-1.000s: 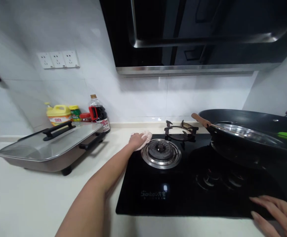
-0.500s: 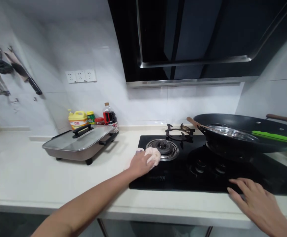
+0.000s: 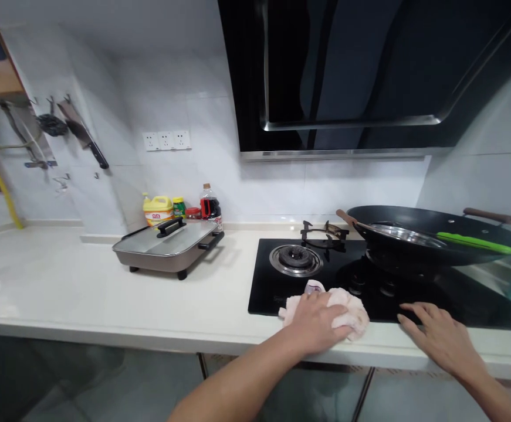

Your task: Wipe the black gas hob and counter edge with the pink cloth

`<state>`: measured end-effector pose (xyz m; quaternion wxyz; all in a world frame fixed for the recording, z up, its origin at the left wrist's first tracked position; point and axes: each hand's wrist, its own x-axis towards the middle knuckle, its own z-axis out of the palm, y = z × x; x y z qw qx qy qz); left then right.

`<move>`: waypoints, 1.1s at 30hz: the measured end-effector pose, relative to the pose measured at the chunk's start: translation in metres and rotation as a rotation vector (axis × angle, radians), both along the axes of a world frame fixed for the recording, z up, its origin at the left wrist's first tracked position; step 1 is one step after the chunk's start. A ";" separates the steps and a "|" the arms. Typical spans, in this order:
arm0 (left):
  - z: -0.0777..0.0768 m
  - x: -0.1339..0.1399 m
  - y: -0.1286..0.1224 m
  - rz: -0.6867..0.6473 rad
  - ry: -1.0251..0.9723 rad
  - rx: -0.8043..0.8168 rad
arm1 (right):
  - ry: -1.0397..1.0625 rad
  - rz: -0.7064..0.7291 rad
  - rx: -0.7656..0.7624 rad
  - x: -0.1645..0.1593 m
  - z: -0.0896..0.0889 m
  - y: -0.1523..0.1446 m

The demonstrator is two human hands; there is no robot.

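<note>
A pale pink cloth (image 3: pixel 355 309) lies bunched at the near edge of the black gas cooktop (image 3: pixel 266 284), left of the right hand, partly on the glass and partly overlapping the white countertop (image 3: pixel 211 308). The left hand (image 3: pixel 319 322) has hold of it palm down, fingers partly curled over the folds, with loose cloth bulging out on both sides; how much is gathered beneath the palm cannot be told. The right hand (image 3: pixel 442 337) is loosely spread at the cooktop's near edge, with nothing visible in its grasp; whether its fingertips bear on the glass is unclear. The cloth looks light, soft and limp, impossible to break by squeezing, and likely to fold or trail under a sideways push. A broad hold over the thick middle of the bunch should control it better than a pinch at a loose corner, and it would probably slide readily over the smooth glass. Farther back are the bare left burner (image 3: pixel 296 258) and, beyond it, a loose pan support (image 3: pixel 319 241); a large wok (image 3: pixel 457 258) sits at the right.
</note>
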<state>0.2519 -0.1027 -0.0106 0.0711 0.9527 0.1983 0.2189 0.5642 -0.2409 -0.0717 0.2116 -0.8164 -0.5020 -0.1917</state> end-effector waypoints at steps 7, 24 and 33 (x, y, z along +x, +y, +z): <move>0.017 -0.101 0.037 0.288 0.028 -0.053 | 0.031 -0.027 -0.002 0.005 -0.004 0.001; 0.032 -0.306 0.091 1.112 0.213 -0.129 | 0.010 0.007 0.028 -0.003 0.000 -0.004; 0.016 -0.244 0.043 0.978 0.133 0.060 | 0.075 -0.008 0.037 0.009 -0.009 0.001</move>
